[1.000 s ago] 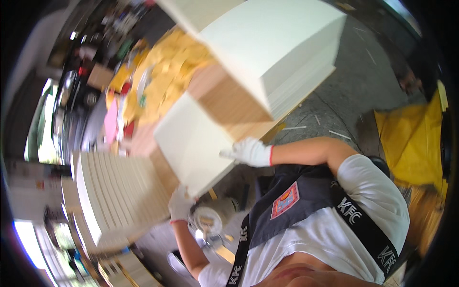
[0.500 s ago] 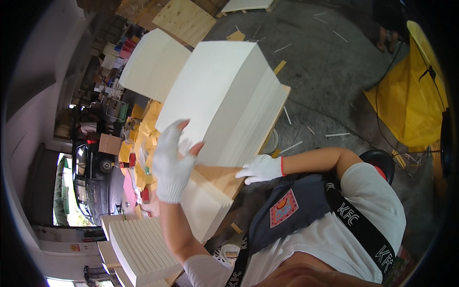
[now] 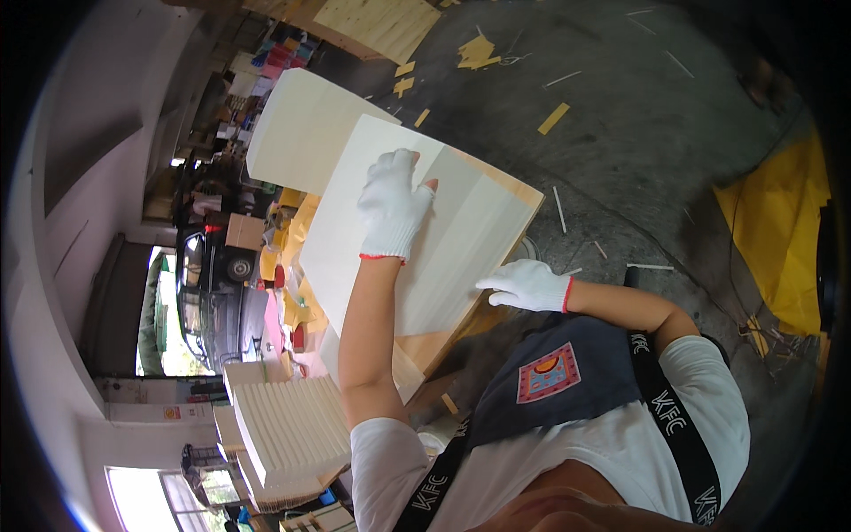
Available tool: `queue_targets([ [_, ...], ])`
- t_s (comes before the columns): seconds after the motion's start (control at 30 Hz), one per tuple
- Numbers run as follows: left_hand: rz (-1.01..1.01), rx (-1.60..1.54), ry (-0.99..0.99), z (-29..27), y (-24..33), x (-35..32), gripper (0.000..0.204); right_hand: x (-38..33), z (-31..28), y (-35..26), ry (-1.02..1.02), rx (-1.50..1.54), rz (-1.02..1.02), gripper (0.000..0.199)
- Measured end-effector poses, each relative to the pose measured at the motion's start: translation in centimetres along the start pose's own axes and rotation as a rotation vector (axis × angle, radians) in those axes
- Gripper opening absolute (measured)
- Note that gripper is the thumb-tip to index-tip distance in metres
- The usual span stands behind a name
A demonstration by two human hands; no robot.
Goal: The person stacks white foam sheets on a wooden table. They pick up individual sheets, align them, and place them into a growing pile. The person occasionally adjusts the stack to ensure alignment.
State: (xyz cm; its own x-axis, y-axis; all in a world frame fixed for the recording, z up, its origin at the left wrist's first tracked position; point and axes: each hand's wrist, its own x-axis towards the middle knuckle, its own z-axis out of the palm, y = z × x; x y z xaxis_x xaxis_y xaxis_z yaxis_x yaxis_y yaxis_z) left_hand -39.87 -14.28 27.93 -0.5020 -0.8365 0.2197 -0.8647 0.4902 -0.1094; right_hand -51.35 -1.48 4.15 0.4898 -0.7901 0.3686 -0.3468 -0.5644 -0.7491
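Observation:
A tall stack of white boards [image 3: 465, 217] rests on a light wooden base board [image 3: 425, 348]. My left hand [image 3: 394, 202], in a white knitted glove with bare thumb and finger tips, is stretched over the far part of the stack's top. Its thumb and fingers are apart, and nothing shows in them; whether the palm touches the top sheet I cannot tell. Beside the base board's right edge is my gloved right hand [image 3: 529, 285]. Its fingers stretch toward the stack, holding nothing visible, with a small gap to the edge.
Another pale board stack [image 3: 310, 133] stands beyond, and a ridged white stack [image 3: 288, 426] at lower left. White and yellow strips [image 3: 554, 118] litter the grey floor. A yellow sheet [image 3: 776, 239] hangs at right with a dark cable. A dark vehicle [image 3: 208, 306] is at left.
My left hand has moved from the stack's near left end to far over its top. My right hand has come off the base board's edge. The whole view has shifted.

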Motion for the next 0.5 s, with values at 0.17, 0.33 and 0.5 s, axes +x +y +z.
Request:
queue_targets([
  [0.17,-0.081,-0.205,-0.047,-0.7,-0.6,0.5,0.046,-0.5,-2.7,0.9,-0.119,-0.001,0.033,0.038],
  [0.33,-0.232,-0.414,-0.06,-1.0,-0.9,0.5,0.043,-0.6,-3.3,1.5,-0.133,-0.02,0.012,0.039],
  [0.5,-0.275,-0.527,-0.08,-0.8,-1.7,0.9,0.038,-0.4,-3.1,2.0,-0.137,-0.011,0.003,0.039],
])
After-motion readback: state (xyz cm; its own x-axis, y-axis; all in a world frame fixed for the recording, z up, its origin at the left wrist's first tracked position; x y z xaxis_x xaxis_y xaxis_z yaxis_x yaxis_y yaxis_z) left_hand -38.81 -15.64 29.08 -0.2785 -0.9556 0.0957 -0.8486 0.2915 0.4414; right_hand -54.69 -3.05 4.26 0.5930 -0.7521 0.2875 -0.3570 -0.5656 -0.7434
